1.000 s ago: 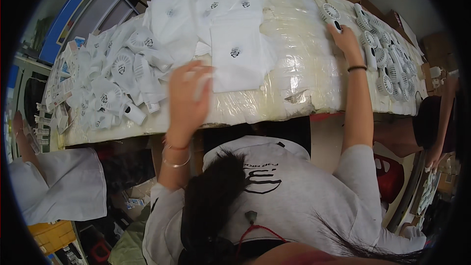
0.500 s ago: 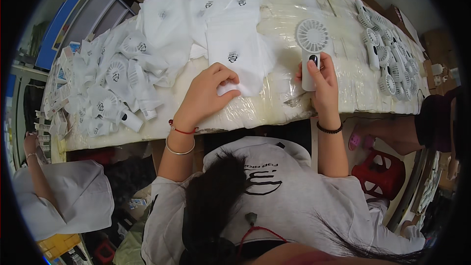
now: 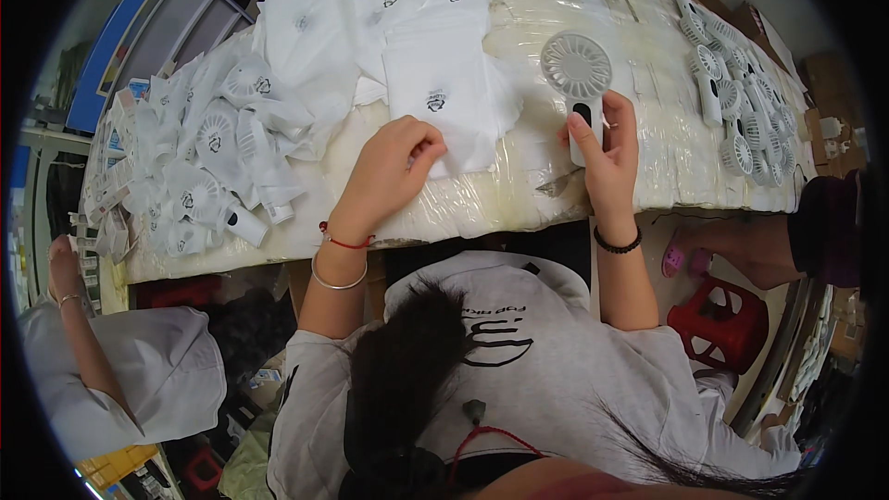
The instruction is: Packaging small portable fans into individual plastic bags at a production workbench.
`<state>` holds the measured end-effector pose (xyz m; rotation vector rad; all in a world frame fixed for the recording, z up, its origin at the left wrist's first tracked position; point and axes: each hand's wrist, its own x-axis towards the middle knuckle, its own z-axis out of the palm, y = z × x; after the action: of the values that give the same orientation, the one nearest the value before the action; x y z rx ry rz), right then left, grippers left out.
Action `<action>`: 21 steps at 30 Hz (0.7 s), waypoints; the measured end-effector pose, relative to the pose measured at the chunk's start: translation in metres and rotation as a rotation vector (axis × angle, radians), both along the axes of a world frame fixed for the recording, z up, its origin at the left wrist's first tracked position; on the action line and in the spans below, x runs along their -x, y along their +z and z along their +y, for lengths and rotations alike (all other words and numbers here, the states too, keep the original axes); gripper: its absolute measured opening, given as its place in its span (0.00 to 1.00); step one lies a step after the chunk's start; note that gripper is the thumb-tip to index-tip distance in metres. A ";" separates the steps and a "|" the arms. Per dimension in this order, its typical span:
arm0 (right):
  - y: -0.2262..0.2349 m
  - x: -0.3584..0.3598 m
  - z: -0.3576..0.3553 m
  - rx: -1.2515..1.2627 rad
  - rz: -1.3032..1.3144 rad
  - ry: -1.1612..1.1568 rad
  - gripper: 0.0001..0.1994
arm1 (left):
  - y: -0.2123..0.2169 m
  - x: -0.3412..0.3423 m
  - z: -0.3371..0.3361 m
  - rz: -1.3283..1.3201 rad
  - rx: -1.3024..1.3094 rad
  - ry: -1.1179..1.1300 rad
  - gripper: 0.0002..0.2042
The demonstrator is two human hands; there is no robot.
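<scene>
Head view, looking down from my remote seat. Right grip (image 3: 611, 153) closed round the handle of a white handheld fan (image 3: 576, 65) — thumb laid along the front, just below a dark oval panel, fingers round the far side. Fan stands head-up in my view, its round slotted face toward me, right of the pouches and apart from them. Whether its base touches the tabletop (image 3: 519, 187) I can't tell.

Left grip (image 3: 394, 167) is at the near edge of a stack of white pouches (image 3: 433, 83), fingers curled and thumb close to the index tip. I can't make out whether an edge is pinched between them. Each visible top pouch bears a small dark printed mark.

Far left on the tabletop: a loose heap of pouched fans (image 3: 218, 139), faces showing through the thin white material; one dark-panelled handle pokes out at the near side. Far right: a pile of bare fans (image 3: 741, 111), overlapping, faces turned various ways. The tabletop is wrapped in shiny clear film, wrinkled between the pouches and that pile.

Around it — a red stool (image 3: 722, 324) on the floor at right, and a co-worker's white garment (image 3: 148, 370) at lower left.
</scene>
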<state>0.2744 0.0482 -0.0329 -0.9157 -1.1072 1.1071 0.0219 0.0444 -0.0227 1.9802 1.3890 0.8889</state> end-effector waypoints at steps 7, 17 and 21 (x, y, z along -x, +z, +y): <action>0.026 0.005 -0.050 0.327 0.629 0.964 0.33 | 0.028 -0.026 -0.033 -0.556 0.098 0.133 0.02; 0.033 0.027 -0.068 0.494 0.212 0.694 0.27 | 0.027 -0.006 -0.062 -0.658 -0.198 -0.139 0.04; 0.034 0.044 -0.082 0.469 0.268 0.610 0.25 | 0.026 -0.001 -0.067 -0.447 -0.381 -0.079 0.05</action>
<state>0.2303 -0.0335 0.0011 -0.7613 -0.9362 1.9926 0.0226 -0.0228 0.0037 1.9152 0.9312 1.5369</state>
